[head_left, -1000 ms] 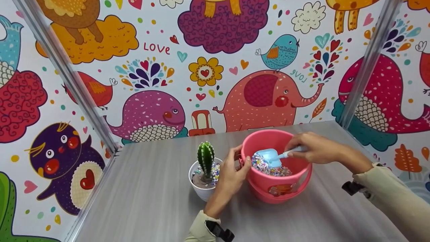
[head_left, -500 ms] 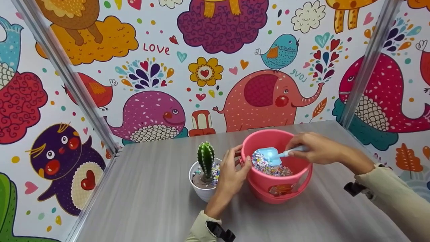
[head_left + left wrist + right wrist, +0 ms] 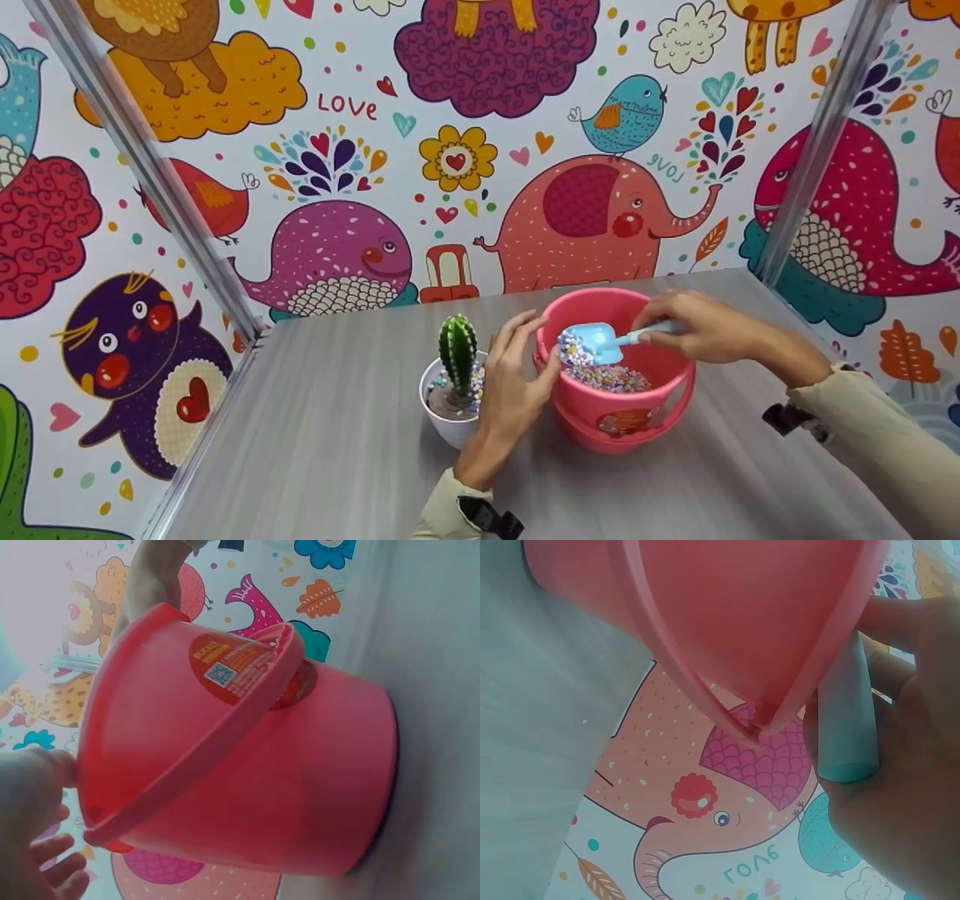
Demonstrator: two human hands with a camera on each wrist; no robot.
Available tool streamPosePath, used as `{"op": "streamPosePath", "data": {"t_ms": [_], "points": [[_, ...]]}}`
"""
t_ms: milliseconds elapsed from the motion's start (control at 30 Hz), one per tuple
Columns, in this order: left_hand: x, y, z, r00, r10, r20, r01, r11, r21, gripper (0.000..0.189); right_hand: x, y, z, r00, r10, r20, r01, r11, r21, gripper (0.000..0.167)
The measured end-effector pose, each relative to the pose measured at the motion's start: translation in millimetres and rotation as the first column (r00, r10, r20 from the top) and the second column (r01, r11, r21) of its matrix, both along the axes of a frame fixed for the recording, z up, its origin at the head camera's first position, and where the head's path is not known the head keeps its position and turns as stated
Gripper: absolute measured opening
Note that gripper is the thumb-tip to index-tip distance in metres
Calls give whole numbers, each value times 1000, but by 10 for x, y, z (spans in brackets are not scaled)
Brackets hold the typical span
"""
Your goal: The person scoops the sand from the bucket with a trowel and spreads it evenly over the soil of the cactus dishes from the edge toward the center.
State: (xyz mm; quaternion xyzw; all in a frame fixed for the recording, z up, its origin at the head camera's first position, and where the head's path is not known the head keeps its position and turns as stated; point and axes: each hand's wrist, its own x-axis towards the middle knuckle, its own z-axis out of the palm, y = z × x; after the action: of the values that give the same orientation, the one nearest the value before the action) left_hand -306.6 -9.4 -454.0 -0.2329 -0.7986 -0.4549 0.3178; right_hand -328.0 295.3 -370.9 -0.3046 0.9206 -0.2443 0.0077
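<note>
My right hand (image 3: 701, 324) grips the pale blue handle of a small toy shovel (image 3: 604, 343), also seen from below in the right wrist view, where the handle (image 3: 847, 716) lies against the palm. Small pastel beads (image 3: 575, 351) fill the front of its scoop, which is up near the rim inside the pink bucket (image 3: 622, 420). More beads (image 3: 615, 379) lie in the bucket. My left hand (image 3: 514, 382) is at the bucket's left rim, fingers extended and apart from the wall, thumb at the rim; the left wrist view shows the loose fingers (image 3: 64, 862) beside the bucket.
A white pot (image 3: 454, 431) holding a green cactus (image 3: 458, 352), brown soil and beads stands just left of my left hand. The grey table (image 3: 315, 450) meets cartoon-printed walls (image 3: 450, 97) with metal corner strips (image 3: 161, 172).
The shovel has risen slightly and shifted left toward the rim, with beads in its scoop. My left fingers have loosened from the bucket's rim and lifted.
</note>
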Motion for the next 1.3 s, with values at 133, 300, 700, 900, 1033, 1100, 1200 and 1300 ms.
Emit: {"op": "streamPosePath", "data": {"t_ms": [133,300,700,900,1033,1100,1200,1300], "points": [[39,-54,105,996,-29,-80,30,1000,5,41,0,-30,35,1000,5,-8,-5,1000,-17,17],[121,-175,288,991,-56,-119,59,998,21,40,-9,-63,70,1000,3,3,-3,1000,-31,18],[145,-752,621,985,5,-175,12,995,95,39,-27,-168,101,1000,7,-29,-8,999,-35,17],[96,-987,506,993,34,-112,-24,996,87,39,-19,-253,95,999,32,-23,-33,998,-50,18],[50,-1105,402,996,49,-78,-44,997,62,41,-11,-311,95,998,37,-44,-39,998,-43,18],[24,-1173,355,996,55,-67,-52,998,44,43,-9,-344,92,997,44,-68,-46,999,-29,18],[-14,-1292,279,997,60,-53,-58,998,31,45,-5,-399,89,993,60,-105,-61,998,-10,17],[-42,-1416,185,998,67,-18,-67,997,25,46,-1,-447,78,990,66,-128,-65,998,9,17]]}}
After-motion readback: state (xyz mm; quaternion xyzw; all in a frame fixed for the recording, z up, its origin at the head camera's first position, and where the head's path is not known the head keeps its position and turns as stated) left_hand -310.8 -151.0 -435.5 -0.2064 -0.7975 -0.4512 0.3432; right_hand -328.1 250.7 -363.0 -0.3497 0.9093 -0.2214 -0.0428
